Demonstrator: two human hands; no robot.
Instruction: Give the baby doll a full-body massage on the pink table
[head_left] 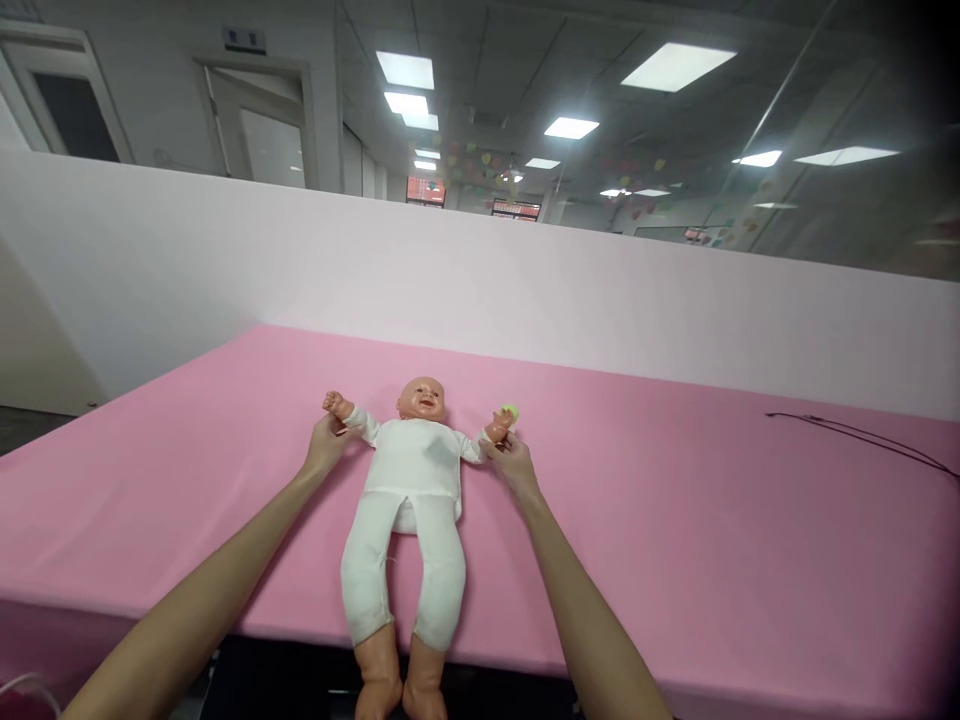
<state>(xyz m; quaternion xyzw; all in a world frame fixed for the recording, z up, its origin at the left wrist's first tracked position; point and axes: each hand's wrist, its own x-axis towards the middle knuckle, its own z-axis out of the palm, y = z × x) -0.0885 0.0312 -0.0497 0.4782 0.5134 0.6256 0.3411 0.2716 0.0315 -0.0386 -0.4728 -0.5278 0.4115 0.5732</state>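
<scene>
Doll (pixel 416 458) lies face-up on pink surface (pixel 712 530); left hand (pixel 325 447) and right hand (pixel 514 466) each pinch closed on one wrist.

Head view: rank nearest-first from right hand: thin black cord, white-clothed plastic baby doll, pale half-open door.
1. White-clothed plastic baby doll: touching the right hand at one wrist.
2. Thin black cord: off right, on the pink table.
3. Pale half-open door: far back left, beyond the white partition.
</scene>
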